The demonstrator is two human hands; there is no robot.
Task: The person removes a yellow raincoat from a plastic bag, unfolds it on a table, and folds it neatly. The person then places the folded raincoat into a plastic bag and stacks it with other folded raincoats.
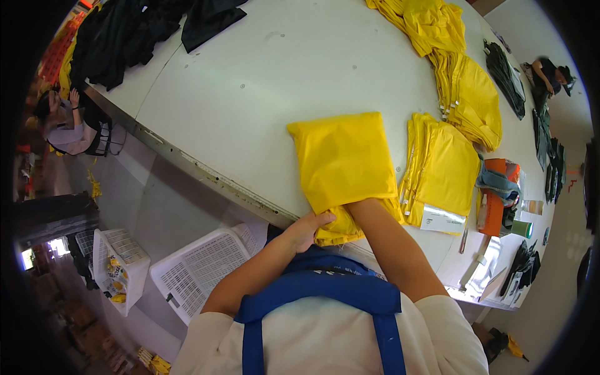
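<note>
A yellow fabric pouch [344,159] lies in front of me, its flat square body on the white table and its bunched opening towards me. My left hand [309,229] grips the gathered yellow cloth at the near edge, thumb on top. My right hand goes into the opening up to the wrist [363,208]; the fabric hides its fingers, so their pose cannot be seen. To the right, close by, lies a stack of flat folded yellow fabric pieces [443,164], with a white printed card [443,218] on its near end.
More yellow fabric [471,98] lies far right, black fabric [126,37] far left. An orange box [492,213] holding a grey-blue cloth stands right. White plastic baskets [201,267] sit below the table edge [211,176]. One person [70,122] sits left; another [548,77] is far right.
</note>
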